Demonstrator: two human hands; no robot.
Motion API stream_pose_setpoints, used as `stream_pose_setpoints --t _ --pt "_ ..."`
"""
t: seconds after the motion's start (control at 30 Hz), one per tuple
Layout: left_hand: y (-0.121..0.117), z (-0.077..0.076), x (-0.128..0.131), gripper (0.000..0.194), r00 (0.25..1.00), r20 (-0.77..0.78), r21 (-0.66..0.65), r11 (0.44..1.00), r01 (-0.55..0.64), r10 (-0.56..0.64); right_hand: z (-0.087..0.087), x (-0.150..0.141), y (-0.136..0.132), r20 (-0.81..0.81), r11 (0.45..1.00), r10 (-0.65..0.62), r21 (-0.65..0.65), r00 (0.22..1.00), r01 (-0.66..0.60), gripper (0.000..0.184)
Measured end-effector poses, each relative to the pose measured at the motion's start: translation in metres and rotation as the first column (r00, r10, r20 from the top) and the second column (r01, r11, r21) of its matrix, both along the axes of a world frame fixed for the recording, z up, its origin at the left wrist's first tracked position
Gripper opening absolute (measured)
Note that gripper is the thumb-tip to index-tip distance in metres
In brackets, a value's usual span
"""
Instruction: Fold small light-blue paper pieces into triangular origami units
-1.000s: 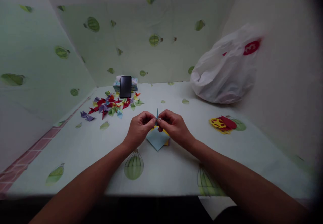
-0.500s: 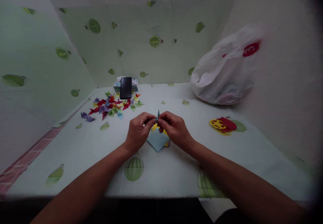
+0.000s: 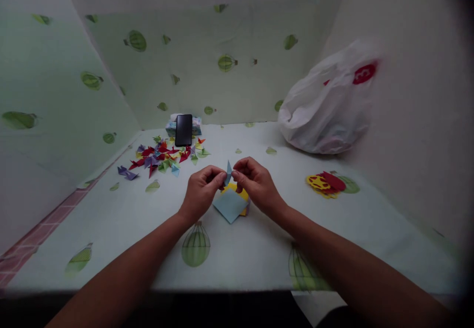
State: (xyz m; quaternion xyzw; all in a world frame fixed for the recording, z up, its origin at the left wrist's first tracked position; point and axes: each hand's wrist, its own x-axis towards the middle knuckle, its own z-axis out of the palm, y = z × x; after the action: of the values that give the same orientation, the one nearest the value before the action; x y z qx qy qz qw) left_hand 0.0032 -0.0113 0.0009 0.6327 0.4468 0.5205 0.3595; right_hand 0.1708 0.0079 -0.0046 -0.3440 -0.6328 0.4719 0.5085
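Note:
A small folded piece of light blue paper (image 3: 228, 171) stands upright between my two hands, its tip pointing up. My left hand (image 3: 203, 187) pinches its lower left side between thumb and forefinger. At the right edge of the folded paper, my right hand (image 3: 257, 182) has its thumb and bent fingers; how firmly they grip is hard to make out. Below the hands lies a stack of square paper sheets, with a light blue sheet (image 3: 230, 206) on top. Yellow paper (image 3: 242, 193) and a bit of purple show from under it.
Many small colourful folded paper figures (image 3: 163, 159) lie at the back left. Behind them a black phone (image 3: 183, 130) leans on a tissue box (image 3: 197, 127). A white plastic bag (image 3: 326, 106) sits back right, with red and yellow cut-outs (image 3: 326, 184) in front of it.
My right hand's fingers have loosened and shifted slightly away from my left hand, so more of the folded blue paper shows. The sheets below are also more exposed.

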Motion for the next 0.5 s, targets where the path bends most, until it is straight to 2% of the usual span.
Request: stream_pose_setpoints --t 0.13,0.3,0.5 --pt "0.0058 -0.0022 -0.0014 0.018 0.976 0.199 -0.144 0.982 0.119 -0.089 -0.0002 0.0009 0.0012 0.011 0.991 0.112 -0.078 0.994 -0.111 0.028" --pt "0.0098 -0.0062 -0.0011 0.022 0.942 0.317 -0.252 0.948 0.196 -0.111 -0.0041 0.0006 0.0029 -0.078 0.978 0.165 -0.118 0.983 -0.173 0.027" --pt "0.0095 -0.0070 -0.0005 0.022 0.924 0.361 -0.259 0.938 0.229 -0.126 -0.0065 -0.0002 0.0048 -0.147 0.966 0.182 -0.156 0.972 -0.204 0.023"
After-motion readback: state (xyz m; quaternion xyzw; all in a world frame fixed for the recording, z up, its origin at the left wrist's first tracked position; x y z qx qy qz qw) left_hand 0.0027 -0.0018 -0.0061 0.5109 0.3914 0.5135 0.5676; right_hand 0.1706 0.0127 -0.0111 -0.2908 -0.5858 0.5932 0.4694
